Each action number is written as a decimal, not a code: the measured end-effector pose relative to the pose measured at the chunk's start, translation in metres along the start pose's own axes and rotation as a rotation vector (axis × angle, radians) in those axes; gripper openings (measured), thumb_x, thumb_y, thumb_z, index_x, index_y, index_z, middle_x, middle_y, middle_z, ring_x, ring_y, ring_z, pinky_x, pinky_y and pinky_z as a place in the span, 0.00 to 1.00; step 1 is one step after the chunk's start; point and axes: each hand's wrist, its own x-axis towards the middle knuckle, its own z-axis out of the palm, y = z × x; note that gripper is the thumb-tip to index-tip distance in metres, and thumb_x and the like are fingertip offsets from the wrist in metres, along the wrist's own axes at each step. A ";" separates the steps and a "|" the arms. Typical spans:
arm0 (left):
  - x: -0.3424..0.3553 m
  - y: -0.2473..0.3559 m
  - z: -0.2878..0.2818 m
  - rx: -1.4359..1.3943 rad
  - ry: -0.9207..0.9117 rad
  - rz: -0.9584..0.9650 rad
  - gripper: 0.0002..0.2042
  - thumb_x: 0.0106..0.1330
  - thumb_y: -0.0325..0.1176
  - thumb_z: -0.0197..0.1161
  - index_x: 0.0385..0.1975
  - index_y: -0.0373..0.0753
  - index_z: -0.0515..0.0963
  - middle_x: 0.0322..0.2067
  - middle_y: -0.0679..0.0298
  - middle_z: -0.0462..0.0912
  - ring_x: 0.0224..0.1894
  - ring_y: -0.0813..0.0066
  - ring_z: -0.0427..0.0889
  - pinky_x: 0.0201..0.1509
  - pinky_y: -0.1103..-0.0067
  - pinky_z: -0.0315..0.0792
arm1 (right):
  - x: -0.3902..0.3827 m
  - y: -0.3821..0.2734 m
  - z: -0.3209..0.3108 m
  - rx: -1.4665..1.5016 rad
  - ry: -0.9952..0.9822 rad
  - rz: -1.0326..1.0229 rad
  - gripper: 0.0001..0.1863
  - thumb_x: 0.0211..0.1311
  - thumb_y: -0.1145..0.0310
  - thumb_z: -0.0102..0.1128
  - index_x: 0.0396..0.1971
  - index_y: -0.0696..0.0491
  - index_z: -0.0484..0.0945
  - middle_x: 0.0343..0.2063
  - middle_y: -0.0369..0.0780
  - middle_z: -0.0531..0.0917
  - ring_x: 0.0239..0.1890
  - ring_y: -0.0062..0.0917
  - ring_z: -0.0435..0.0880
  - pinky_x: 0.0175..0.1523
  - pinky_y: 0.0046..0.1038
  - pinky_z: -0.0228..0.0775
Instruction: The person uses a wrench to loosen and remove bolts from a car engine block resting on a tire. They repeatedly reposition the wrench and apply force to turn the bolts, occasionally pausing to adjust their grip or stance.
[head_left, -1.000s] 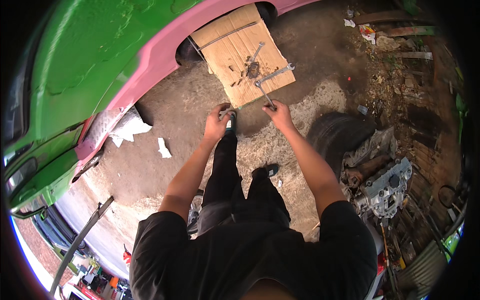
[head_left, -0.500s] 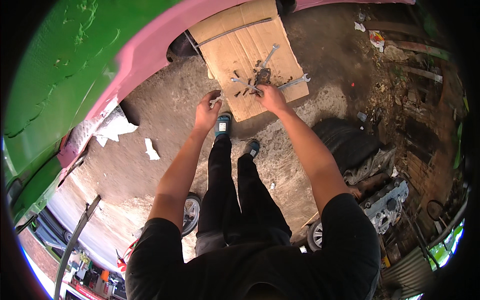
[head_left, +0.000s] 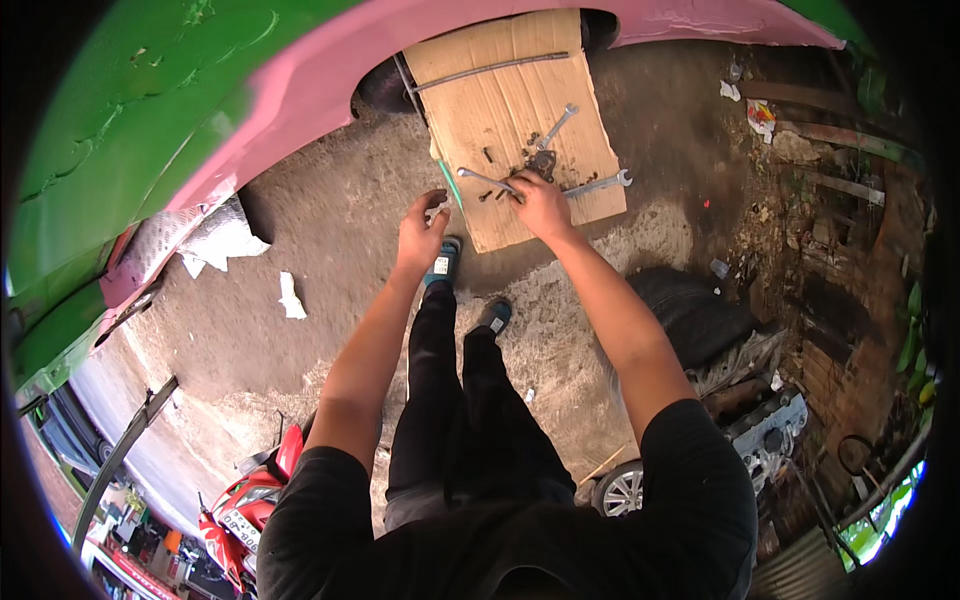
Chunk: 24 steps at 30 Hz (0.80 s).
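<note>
My right hand [head_left: 543, 208] is closed on a combination wrench [head_left: 487, 180]; its far end sticks out to the left over a sheet of cardboard [head_left: 505, 90]. Beyond my fingers lies a dark, greasy metal part [head_left: 543, 160], partly hidden. A second wrench [head_left: 560, 125] slants away past it. To the right lies a third wrench [head_left: 600, 185], its inner end hidden behind my hand. Several dark bolts [head_left: 488, 154] are scattered about. Off the cardboard's left edge hovers my left hand [head_left: 422, 230], fingers bent and apart from the thumb, with nothing plainly in it.
A pink and green vehicle body [head_left: 290, 95] curves along the far and left sides. A long metal bar [head_left: 490, 70] crosses the cardboard. On the right are a black tyre-like piece [head_left: 690, 315] and an engine part [head_left: 765, 430]. A red motorbike [head_left: 235, 510] stands lower left.
The view has shifted, bringing more of the red motorbike in. My right hand has drawn the held wrench slightly left across the cardboard. My left hand keeps its half-curled shape.
</note>
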 end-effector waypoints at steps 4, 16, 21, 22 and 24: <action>-0.005 0.002 -0.005 0.000 -0.001 -0.034 0.17 0.67 0.31 0.58 0.55 0.35 0.75 0.50 0.55 0.82 0.53 0.65 0.81 0.55 0.73 0.74 | 0.006 -0.003 0.001 -0.101 -0.083 0.013 0.17 0.58 0.62 0.66 0.48 0.44 0.81 0.47 0.38 0.80 0.42 0.38 0.84 0.46 0.37 0.78; -0.001 -0.003 -0.017 -0.047 0.012 -0.012 0.17 0.65 0.32 0.58 0.54 0.37 0.76 0.48 0.55 0.83 0.53 0.62 0.80 0.57 0.70 0.71 | -0.005 0.009 0.002 0.151 0.117 -0.007 0.12 0.59 0.64 0.67 0.41 0.52 0.82 0.40 0.41 0.81 0.39 0.36 0.83 0.43 0.35 0.75; -0.002 0.013 -0.018 -0.059 -0.026 0.003 0.17 0.65 0.32 0.58 0.54 0.38 0.76 0.48 0.56 0.83 0.54 0.63 0.80 0.58 0.70 0.70 | -0.038 -0.001 -0.020 0.694 0.204 0.415 0.09 0.59 0.70 0.69 0.36 0.57 0.82 0.27 0.35 0.81 0.32 0.20 0.79 0.38 0.24 0.70; -0.005 0.019 -0.020 -0.060 -0.038 0.023 0.17 0.66 0.32 0.58 0.54 0.38 0.76 0.49 0.56 0.83 0.54 0.64 0.80 0.58 0.69 0.70 | -0.049 -0.005 -0.027 0.826 0.281 0.429 0.09 0.58 0.71 0.70 0.35 0.58 0.82 0.26 0.33 0.80 0.31 0.17 0.78 0.38 0.22 0.69; -0.016 0.033 -0.023 -0.051 -0.077 0.064 0.17 0.66 0.32 0.59 0.54 0.38 0.76 0.49 0.56 0.83 0.54 0.65 0.80 0.58 0.69 0.70 | -0.078 -0.016 -0.040 1.048 0.451 0.534 0.08 0.55 0.76 0.71 0.34 0.58 0.82 0.25 0.30 0.80 0.24 0.12 0.72 0.30 0.18 0.63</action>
